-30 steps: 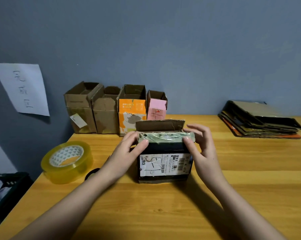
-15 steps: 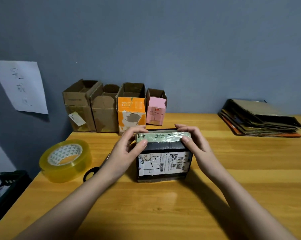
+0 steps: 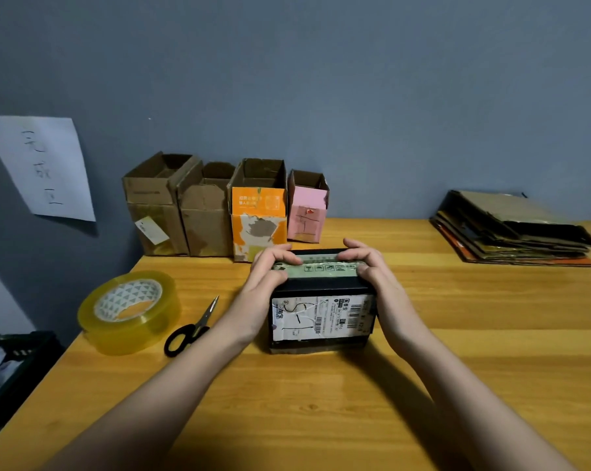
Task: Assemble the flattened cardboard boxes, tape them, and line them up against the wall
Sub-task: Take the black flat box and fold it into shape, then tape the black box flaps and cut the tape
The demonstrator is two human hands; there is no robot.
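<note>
A black cardboard box [image 3: 323, 319] with a white shipping label on its near face stands on the wooden table [image 3: 321, 402]. Its top flaps are folded down, with a greenish strip along the top. My left hand [image 3: 268, 271] grips the box's upper left edge, fingers curled over the flaps. My right hand [image 3: 369, 266] grips the upper right edge the same way. Several assembled boxes [image 3: 219, 209] stand in a row against the wall. A stack of flattened boxes [image 3: 515, 229] lies at the back right.
A big roll of clear yellow tape [image 3: 129, 311] sits left of the box, with black-handled scissors [image 3: 190, 329] beside it. A paper sign [image 3: 44, 166] hangs on the blue-grey wall. A dark crate [image 3: 12, 365] sits below the table's left edge.
The back flap, upright a second ago, is now folded flat. Both hands have slid onto the top of the box and press the flaps down.
</note>
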